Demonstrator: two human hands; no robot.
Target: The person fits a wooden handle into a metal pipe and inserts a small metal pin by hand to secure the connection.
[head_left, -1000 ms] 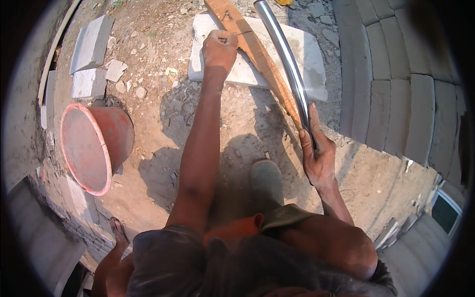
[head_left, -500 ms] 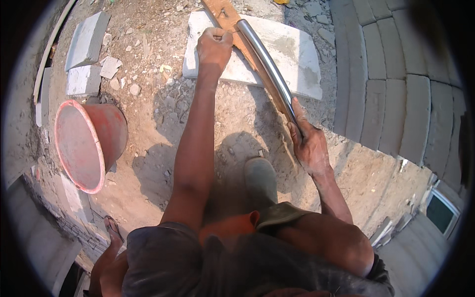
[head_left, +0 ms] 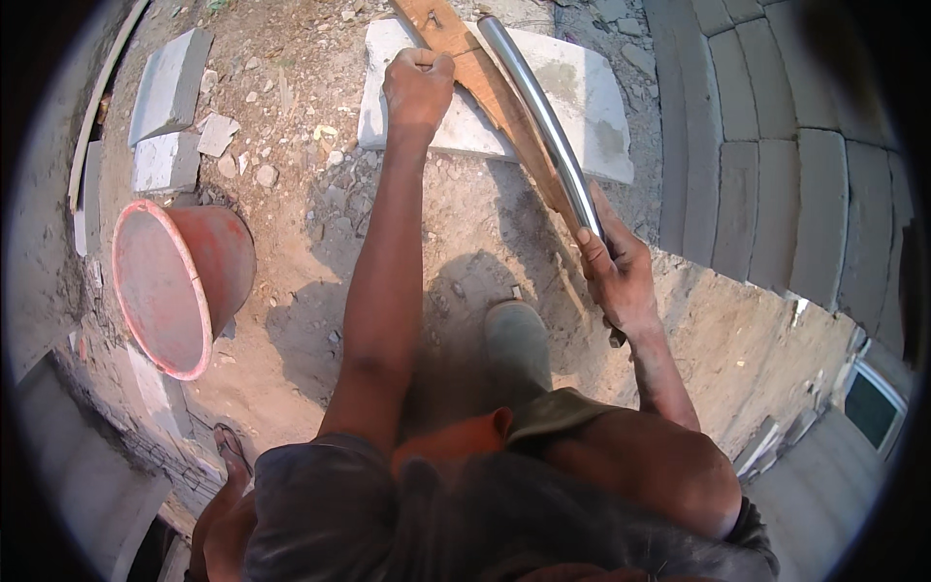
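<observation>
Bare, dusty ground (head_left: pixel 291 320) strewn with small stones fills the view, with a curved wall of grey blocks (head_left: pixel 776 175) at 2 o'clock. Nearest, a grey boot (head_left: pixel 517 341) stands on the dirt at centre. At 9 o'clock a red-orange bucket (head_left: pixel 175 286) lies tipped on its side. The right hand (head_left: pixel 621 276), at 3 o'clock of the boot, is wrapped shut around the lower end of a long metal pipe (head_left: pixel 543 121). The pipe lies along a wooden plank (head_left: pixel 485 82); both run from 4 o'clock near the hand up towards 11 o'clock, across a pale concrete slab (head_left: pixel 592 107). The left hand (head_left: pixel 419 85), at 12 o'clock, is a closed fist resting on the slab's near edge, just beside the plank; whether it grips anything I cannot tell. The pipe looks stiff, smooth and likely slippery, fairly heavy for its length; a grip near each end would steady it. Loose grey blocks (head_left: pixel 167 87) lie at 10 o'clock.
</observation>
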